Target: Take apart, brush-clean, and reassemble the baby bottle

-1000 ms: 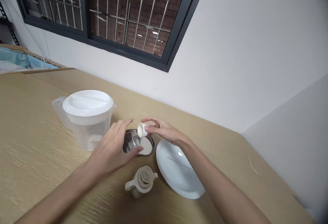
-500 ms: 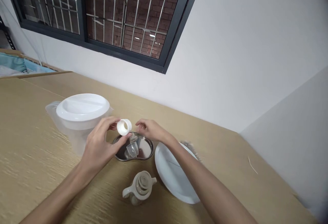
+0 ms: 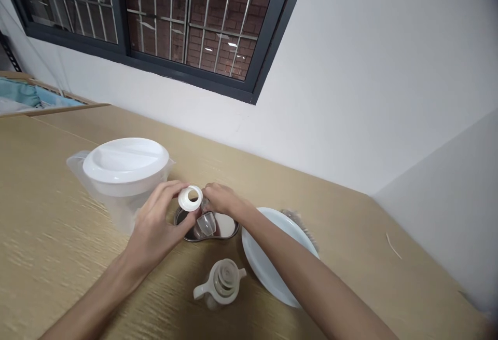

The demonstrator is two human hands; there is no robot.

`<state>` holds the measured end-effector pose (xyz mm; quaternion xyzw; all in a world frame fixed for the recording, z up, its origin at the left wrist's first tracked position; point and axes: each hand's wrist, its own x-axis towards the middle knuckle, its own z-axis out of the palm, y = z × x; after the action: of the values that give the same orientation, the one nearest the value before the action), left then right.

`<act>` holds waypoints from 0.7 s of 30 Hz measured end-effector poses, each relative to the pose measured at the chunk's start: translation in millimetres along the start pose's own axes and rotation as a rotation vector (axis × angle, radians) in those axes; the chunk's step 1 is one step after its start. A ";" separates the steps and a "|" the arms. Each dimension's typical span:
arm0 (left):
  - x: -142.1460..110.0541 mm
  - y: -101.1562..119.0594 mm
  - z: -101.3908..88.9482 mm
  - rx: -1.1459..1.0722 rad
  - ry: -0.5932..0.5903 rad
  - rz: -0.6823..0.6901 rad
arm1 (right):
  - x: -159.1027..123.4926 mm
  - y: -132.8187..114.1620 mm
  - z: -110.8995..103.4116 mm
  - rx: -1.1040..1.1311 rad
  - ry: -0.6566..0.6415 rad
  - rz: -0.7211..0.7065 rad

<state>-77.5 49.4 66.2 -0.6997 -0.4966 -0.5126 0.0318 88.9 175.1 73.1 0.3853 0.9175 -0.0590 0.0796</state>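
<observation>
My left hand (image 3: 157, 220) pinches a white plastic screw ring (image 3: 190, 198) between thumb and fingers, its round opening tilted toward me. Just to its right, the curled fingers of my right hand (image 3: 220, 198) reach down over a kidney-shaped metal tray (image 3: 238, 228). They close around something clear, mostly hidden behind them and the ring. Inside the tray lies a small clear plastic cup (image 3: 207, 223) on its side. Nearer to me stands a cream bottle with two handles (image 3: 223, 282), with a round translucent top.
A translucent pitcher with a white lid (image 3: 126, 161) stands to the left. Under my right forearm is a pale blue round basin (image 3: 257, 246), with something greyish behind it. A thin white strip (image 3: 393, 246) lies on the right of the wooden table (image 3: 342, 241).
My right hand has lowered and come closer to the ring, its fingers now curled at the tray. The ring has tilted in my left hand. The view has shifted slightly.
</observation>
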 end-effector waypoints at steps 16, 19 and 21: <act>-7.1 -6.1 8.9 -0.113 -0.204 -0.267 | -81.8 5.8 -50.5 0.565 0.646 0.019; -7.0 -4.4 9.9 -0.213 -0.218 -0.383 | -89.1 -10.4 -48.0 0.841 0.697 -0.099; -6.8 -2.7 10.3 -0.279 -0.214 -0.411 | -88.1 -18.2 -41.7 0.896 0.663 -0.139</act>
<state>-72.3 52.0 55.0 -0.6321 -0.5533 -0.4948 -0.2225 132.5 108.1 131.7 0.3181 0.8018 -0.3240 -0.3885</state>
